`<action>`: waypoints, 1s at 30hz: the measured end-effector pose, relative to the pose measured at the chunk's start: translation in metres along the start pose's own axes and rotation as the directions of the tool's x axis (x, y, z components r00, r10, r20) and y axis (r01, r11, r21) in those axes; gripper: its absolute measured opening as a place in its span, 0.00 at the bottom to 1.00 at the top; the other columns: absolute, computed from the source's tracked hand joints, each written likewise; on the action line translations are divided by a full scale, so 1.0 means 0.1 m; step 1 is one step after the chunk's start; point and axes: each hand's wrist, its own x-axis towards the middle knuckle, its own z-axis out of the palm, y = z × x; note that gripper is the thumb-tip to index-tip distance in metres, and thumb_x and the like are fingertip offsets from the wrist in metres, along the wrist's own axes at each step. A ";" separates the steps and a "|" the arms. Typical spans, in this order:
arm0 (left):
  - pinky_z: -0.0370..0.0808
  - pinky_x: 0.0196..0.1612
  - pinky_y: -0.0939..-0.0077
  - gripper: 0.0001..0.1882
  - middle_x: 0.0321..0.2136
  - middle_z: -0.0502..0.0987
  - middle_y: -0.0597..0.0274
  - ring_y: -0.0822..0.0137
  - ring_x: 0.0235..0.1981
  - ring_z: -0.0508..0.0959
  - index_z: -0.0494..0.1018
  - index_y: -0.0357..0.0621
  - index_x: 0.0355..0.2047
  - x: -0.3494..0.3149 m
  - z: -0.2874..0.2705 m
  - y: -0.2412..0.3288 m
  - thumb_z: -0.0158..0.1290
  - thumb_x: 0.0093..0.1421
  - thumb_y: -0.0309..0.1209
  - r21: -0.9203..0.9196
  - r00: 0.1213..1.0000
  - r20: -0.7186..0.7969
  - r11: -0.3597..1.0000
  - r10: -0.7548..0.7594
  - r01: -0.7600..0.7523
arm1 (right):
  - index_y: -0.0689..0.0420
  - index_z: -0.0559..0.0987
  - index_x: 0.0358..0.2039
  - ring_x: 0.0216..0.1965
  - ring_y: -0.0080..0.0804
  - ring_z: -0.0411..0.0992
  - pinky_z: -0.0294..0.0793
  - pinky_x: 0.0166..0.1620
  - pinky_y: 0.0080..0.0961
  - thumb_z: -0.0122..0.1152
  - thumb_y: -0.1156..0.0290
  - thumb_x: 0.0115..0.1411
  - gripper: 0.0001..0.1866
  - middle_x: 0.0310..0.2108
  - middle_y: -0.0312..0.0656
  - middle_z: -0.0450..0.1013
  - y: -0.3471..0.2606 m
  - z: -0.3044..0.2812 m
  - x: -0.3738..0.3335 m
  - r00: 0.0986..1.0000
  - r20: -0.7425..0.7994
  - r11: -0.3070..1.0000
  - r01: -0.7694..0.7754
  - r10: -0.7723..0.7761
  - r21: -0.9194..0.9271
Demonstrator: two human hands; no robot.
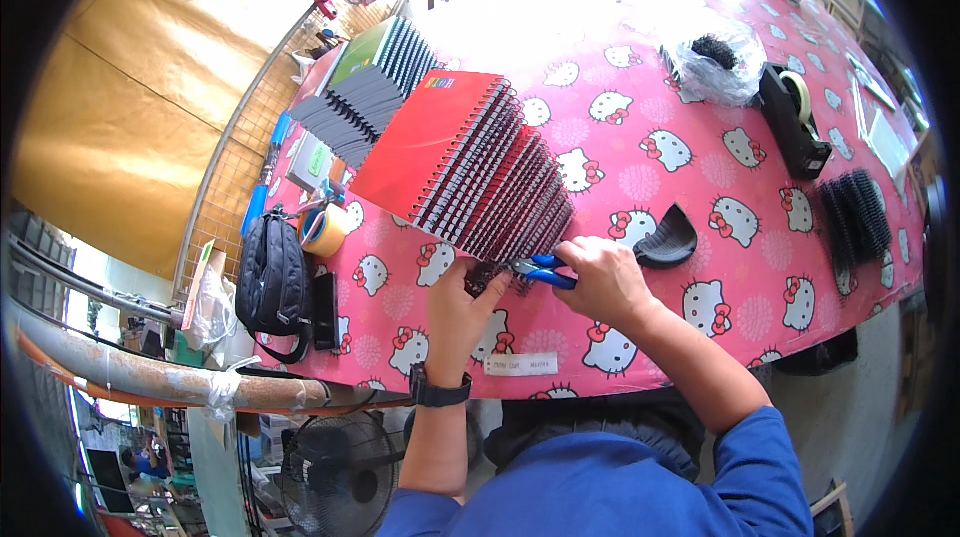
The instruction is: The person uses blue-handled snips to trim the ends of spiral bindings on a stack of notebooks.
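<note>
A tall stack of red spiral-bound notebooks (425,152) leans in front of me, its black coils facing right. At the stack's near corner, my left hand (465,305) pinches the dark coiled end of a low notebook, partly hidden by the fingers. My right hand (605,279) grips blue-handled pliers (548,274), whose jaws touch the coil beside my left thumb. Right of that hand lies a black scoop-shaped holder (668,239). A small white paper label (521,364) rests near the table's front edge.
Grey and green spiral notebooks (365,97) stand behind the red stack. Leftward are a tape roll (326,230) and a black bag (274,277). At right sit a tape dispenser (793,122), a bag of black coils (716,57) and more coils (855,222). A fan (340,472) stands below.
</note>
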 end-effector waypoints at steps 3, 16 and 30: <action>0.69 0.27 0.73 0.17 0.21 0.75 0.57 0.68 0.21 0.73 0.72 0.35 0.33 -0.03 0.06 -0.16 0.57 0.58 0.39 -0.087 0.995 -0.075 0.994 0.066 -0.072 | 0.55 0.75 0.33 0.38 0.38 0.71 0.68 0.40 0.33 0.66 0.62 0.43 0.17 0.30 0.41 0.72 -0.03 -0.01 -0.03 0.999 0.031 0.997 -0.013 0.011 0.081; 0.70 0.29 0.73 0.17 0.22 0.76 0.57 0.69 0.23 0.73 0.73 0.36 0.34 -0.07 0.12 -0.27 0.54 0.61 0.41 -0.198 0.999 -0.046 0.980 -0.029 0.019 | 0.57 0.74 0.44 0.40 0.40 0.70 0.66 0.46 0.37 0.65 0.65 0.43 0.25 0.34 0.43 0.72 -0.04 0.05 0.00 0.992 0.114 0.999 -0.044 0.044 -0.006; 0.70 0.28 0.75 0.14 0.22 0.76 0.60 0.72 0.22 0.72 0.72 0.36 0.35 -0.07 0.19 -0.24 0.54 0.61 0.38 -0.167 0.999 -0.043 0.986 -0.018 0.010 | 0.56 0.75 0.33 0.35 0.40 0.72 0.70 0.38 0.35 0.64 0.67 0.44 0.15 0.27 0.42 0.72 0.08 0.14 -0.05 0.998 -0.050 1.000 0.023 -0.024 -0.009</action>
